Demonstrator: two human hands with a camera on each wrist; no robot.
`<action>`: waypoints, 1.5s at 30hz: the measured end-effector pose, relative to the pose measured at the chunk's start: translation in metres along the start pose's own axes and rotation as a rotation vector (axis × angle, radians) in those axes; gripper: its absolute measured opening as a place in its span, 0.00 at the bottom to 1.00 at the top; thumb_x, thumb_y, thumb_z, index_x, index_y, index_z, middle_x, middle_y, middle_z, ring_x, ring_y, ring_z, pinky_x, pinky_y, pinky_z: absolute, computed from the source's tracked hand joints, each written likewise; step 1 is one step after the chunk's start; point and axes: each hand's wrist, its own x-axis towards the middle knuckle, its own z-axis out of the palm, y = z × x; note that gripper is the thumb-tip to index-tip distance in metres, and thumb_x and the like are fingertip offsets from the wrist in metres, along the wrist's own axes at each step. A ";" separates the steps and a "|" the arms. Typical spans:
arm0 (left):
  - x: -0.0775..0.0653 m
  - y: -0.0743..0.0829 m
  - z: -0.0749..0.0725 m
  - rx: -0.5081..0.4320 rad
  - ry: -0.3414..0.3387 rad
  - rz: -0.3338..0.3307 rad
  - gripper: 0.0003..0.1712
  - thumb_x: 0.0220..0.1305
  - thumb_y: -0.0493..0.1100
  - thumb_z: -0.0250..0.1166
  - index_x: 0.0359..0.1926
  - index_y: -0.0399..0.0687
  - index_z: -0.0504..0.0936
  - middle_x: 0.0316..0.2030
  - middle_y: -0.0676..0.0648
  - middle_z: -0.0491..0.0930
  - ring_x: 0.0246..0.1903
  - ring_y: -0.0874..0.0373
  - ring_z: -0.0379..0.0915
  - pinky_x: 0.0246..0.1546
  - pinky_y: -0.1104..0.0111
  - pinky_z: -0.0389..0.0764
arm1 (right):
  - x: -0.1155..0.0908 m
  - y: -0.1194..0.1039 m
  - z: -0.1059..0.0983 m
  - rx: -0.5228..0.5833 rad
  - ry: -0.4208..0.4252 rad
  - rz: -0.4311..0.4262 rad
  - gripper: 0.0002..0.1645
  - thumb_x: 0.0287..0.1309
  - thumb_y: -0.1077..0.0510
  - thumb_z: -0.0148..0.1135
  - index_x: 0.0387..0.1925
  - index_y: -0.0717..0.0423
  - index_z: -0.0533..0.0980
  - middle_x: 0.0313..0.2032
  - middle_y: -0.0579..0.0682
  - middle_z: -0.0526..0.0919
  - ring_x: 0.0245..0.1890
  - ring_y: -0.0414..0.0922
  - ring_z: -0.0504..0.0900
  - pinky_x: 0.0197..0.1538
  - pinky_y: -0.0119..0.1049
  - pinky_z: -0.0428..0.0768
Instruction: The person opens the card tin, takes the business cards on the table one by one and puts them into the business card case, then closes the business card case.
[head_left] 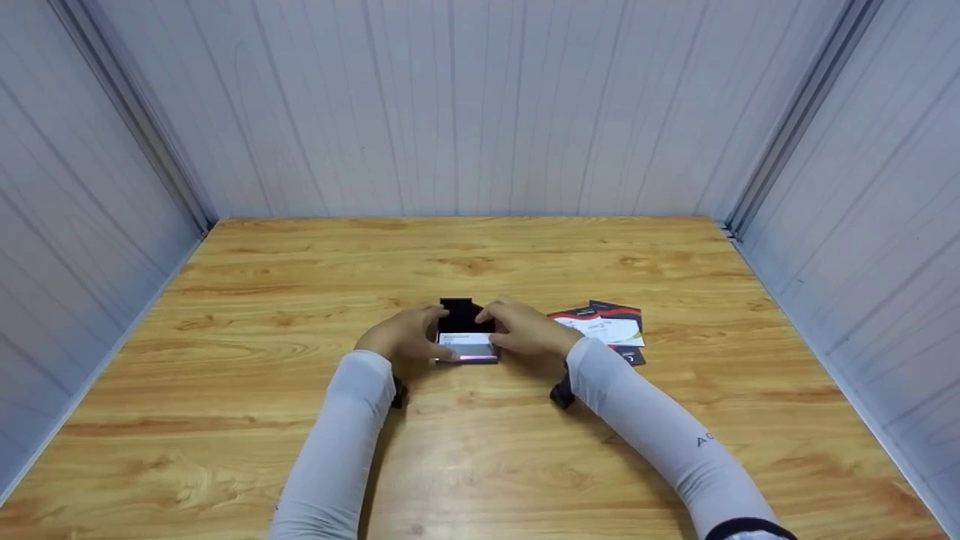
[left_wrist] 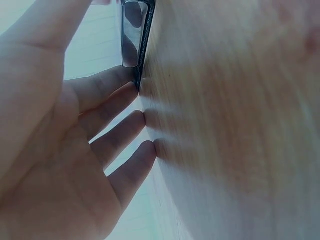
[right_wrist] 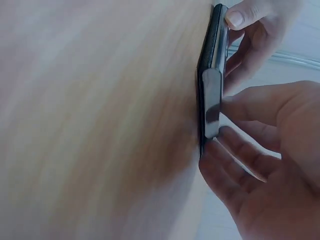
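Observation:
A card case (head_left: pixel 480 358) with a black lining and a shiny metal edge lies opened on the table, its lid (head_left: pixel 456 319) folded away from me. A white card (head_left: pixel 466 340) shows inside it. My left hand (head_left: pixel 405 334) holds the case at its left side, thumb on the near edge. At the right side, my right hand (head_left: pixel 527 328) grips it with thumb and fingers. In the right wrist view the metal side of the case (right_wrist: pixel 212 95) sits by the right thumb and fingertips. Only one end of the case (left_wrist: pixel 132 37) appears in the left wrist view.
Several loose cards (head_left: pixel 600 330), black, red and white, lie overlapping to the right of my right hand. The wood-grain table (head_left: pixel 465 255) meets a pale panelled wall (head_left: pixel 457 112) at the back, with more panels on both sides.

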 end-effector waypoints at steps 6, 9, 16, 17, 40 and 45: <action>-0.002 0.001 0.000 -0.010 -0.009 0.016 0.57 0.55 0.65 0.74 0.79 0.55 0.57 0.77 0.47 0.51 0.75 0.46 0.45 0.71 0.48 0.55 | -0.017 0.020 -0.028 0.028 0.028 0.055 0.24 0.69 0.61 0.62 0.64 0.61 0.72 0.61 0.56 0.74 0.60 0.56 0.74 0.62 0.47 0.74; -0.005 0.001 0.000 -0.027 -0.004 0.003 0.56 0.55 0.64 0.74 0.79 0.57 0.56 0.78 0.48 0.50 0.75 0.46 0.45 0.71 0.48 0.55 | -0.026 0.031 -0.043 0.011 0.041 0.072 0.24 0.69 0.62 0.60 0.64 0.63 0.72 0.61 0.59 0.75 0.60 0.57 0.74 0.62 0.50 0.74; -0.004 -0.001 -0.001 -0.006 0.002 0.028 0.57 0.55 0.64 0.74 0.79 0.54 0.56 0.77 0.46 0.51 0.75 0.46 0.46 0.72 0.49 0.54 | -0.046 0.049 -0.068 -0.015 0.059 0.102 0.24 0.68 0.62 0.61 0.62 0.67 0.73 0.58 0.64 0.77 0.59 0.59 0.74 0.62 0.56 0.72; -0.004 -0.001 -0.001 -0.002 0.002 0.031 0.57 0.55 0.64 0.74 0.79 0.53 0.56 0.77 0.46 0.51 0.75 0.46 0.46 0.72 0.49 0.54 | -0.048 0.052 -0.070 -0.017 0.054 0.110 0.24 0.68 0.62 0.61 0.62 0.67 0.73 0.58 0.64 0.77 0.59 0.60 0.74 0.62 0.56 0.72; -0.003 0.000 -0.001 0.014 -0.015 0.025 0.58 0.55 0.65 0.74 0.79 0.54 0.55 0.78 0.46 0.48 0.76 0.46 0.43 0.72 0.48 0.54 | -0.055 0.078 -0.096 -0.076 -0.235 0.358 0.32 0.55 0.54 0.76 0.59 0.61 0.75 0.59 0.59 0.78 0.61 0.58 0.73 0.65 0.55 0.68; -0.002 -0.001 -0.002 0.016 -0.010 0.021 0.58 0.55 0.65 0.74 0.79 0.54 0.56 0.78 0.47 0.48 0.76 0.46 0.43 0.72 0.49 0.53 | -0.051 0.078 -0.098 -0.035 -0.276 0.428 0.32 0.54 0.54 0.77 0.58 0.60 0.74 0.60 0.59 0.76 0.62 0.57 0.72 0.66 0.54 0.68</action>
